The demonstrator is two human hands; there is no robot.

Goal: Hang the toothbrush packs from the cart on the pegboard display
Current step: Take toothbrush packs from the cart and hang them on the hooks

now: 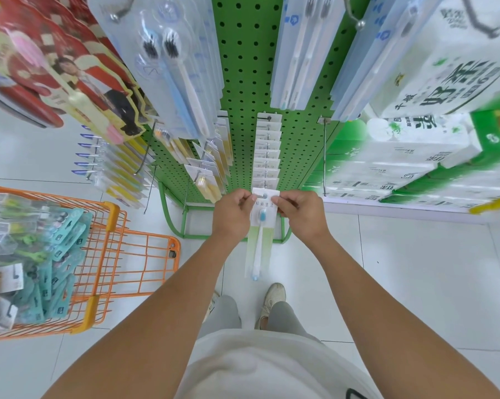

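Head view, looking down a green pegboard display (248,82) to a white tiled floor (401,269). Left hand (232,216) and right hand (300,216) each pinch an upper corner of one toothbrush pack (260,240), a white card fading to pale green that carries a single brush with a blue head. The pack hangs upright between the two hands, its top edge at the outer end of a peg hook (267,156) low on the display; whether the hook has passed through the card's hole cannot be told. Matching packs (267,151) fill that hook in a row back to the board. Further toothbrush packs hang on neighbouring hooks above and to the left. An orange wire cart (145,254) stands on the floor to the left, holding teal and clear packs (55,254). Wrapped tissue packs (415,156) are stacked at the right
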